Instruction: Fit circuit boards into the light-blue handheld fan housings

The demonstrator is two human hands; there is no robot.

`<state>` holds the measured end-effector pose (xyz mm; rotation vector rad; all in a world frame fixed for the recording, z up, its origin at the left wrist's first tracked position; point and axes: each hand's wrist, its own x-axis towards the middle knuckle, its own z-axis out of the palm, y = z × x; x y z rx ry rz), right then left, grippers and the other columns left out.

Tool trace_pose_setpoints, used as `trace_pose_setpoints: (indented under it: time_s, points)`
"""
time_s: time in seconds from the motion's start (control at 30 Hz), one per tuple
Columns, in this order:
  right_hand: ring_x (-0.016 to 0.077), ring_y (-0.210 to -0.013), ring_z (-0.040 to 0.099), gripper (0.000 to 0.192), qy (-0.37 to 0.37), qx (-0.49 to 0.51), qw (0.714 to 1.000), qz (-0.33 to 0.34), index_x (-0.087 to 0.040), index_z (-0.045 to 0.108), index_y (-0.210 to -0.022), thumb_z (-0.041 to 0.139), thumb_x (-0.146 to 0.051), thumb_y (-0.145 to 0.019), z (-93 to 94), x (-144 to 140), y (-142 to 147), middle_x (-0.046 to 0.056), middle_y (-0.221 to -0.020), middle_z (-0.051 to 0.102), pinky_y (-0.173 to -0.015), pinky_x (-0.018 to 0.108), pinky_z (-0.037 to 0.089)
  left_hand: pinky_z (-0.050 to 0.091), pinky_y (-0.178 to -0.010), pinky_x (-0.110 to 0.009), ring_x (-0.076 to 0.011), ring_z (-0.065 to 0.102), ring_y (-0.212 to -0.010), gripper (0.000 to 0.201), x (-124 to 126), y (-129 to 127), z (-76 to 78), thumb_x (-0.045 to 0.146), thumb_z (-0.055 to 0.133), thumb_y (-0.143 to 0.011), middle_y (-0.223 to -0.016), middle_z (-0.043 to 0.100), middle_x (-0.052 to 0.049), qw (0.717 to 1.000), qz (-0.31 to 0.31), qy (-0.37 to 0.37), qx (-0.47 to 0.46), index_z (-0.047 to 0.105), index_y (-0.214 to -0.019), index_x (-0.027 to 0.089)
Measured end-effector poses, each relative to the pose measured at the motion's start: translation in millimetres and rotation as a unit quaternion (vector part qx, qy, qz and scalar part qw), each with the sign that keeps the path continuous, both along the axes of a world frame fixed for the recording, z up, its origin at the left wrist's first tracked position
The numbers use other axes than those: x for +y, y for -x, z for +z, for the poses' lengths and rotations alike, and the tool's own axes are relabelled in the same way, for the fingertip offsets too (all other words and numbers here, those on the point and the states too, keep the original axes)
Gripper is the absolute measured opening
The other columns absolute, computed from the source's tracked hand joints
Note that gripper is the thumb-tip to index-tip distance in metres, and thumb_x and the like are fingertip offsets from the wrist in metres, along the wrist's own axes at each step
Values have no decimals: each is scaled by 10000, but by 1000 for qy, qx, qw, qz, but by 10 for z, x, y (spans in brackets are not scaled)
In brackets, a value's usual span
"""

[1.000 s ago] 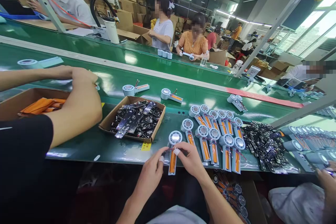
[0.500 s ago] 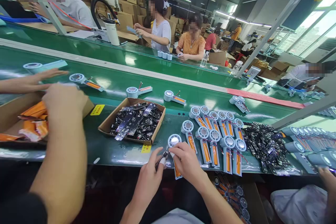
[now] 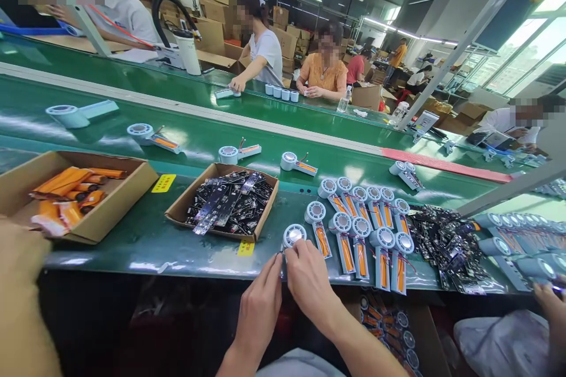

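Observation:
Just in front of me at the bench edge lies a light-blue handheld fan [image 3: 293,235], its round head facing up and its handle covered by my hands. My left hand [image 3: 262,300] is closed at the left side of the handle. A thin edge of a circuit board [image 3: 282,268] shows at its fingertips; the rest is hidden. My right hand [image 3: 312,277] is closed over the handle just below the head, and what its fingertips pinch is hidden. To the right lie several similar fans [image 3: 361,228] with orange batteries and thin wires in open handles.
A cardboard tray of circuit boards [image 3: 262,227] stands ahead left, beside a box of orange batteries [image 3: 119,206]. Loose boards [image 3: 446,241] are heaped at right. Spaced fans lie on the green belt [image 3: 198,129]. A co-worker's arm [image 3: 22,300] is at far left.
My hands have drawn together below the fan's head, and the board in my left fingers is now mostly covered. The co-worker's arm at left has pulled back from the battery box. Belt fans shifted slightly right.

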<state>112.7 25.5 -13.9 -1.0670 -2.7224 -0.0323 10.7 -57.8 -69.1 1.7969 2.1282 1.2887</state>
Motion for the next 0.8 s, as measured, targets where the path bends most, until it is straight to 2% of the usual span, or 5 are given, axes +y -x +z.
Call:
trace_pose_setpoints:
  time_s: [0.17,0.33,0.53,0.67,0.8]
  points:
    - [239,-766,541,133,-2,5,1000,-3,-181,629,-822,586,-84,-902,-1,31,-7,99,-855,597,-635,334,440,616,-893,-350,-261,731,-1085,391,18,-23,16,257,400,-994,-1253,721,-148,1000,2,-3,-9,698,-1224,151]
    - [214,-827,571,149,40,52,996,57,-176,659,-909,590,-46,-884,29,134,-68,75,-917,624,-719,306,478,623,-867,-362,-254,761,-979,354,79,84,145,288,473,-925,-1100,782,-109,984,7,40,-174,736,-1126,165]
    - [215,-966,623,328,138,166,973,76,-180,666,-1176,527,-36,-916,-6,251,-157,86,-1039,660,-850,319,521,638,-631,-312,-207,757,-725,377,118,231,245,365,520,-868,-1052,786,-88,938,-27,99,-331,749,-1109,187]
    - [213,-951,624,332,189,189,956,118,-177,700,-1180,516,-50,-935,27,324,-199,88,-1012,657,-847,329,518,626,-571,-302,-198,739,-676,368,153,294,314,378,536,-848,-1028,792,-92,934,-60,95,-339,772,-1057,188]
    - [205,-939,620,306,233,208,942,122,-191,742,-1110,537,-51,-933,66,377,-224,74,-984,663,-838,319,498,639,-768,-349,-233,761,-867,326,189,354,358,361,540,-858,-1031,798,-87,951,-89,71,-286,791,-997,205]
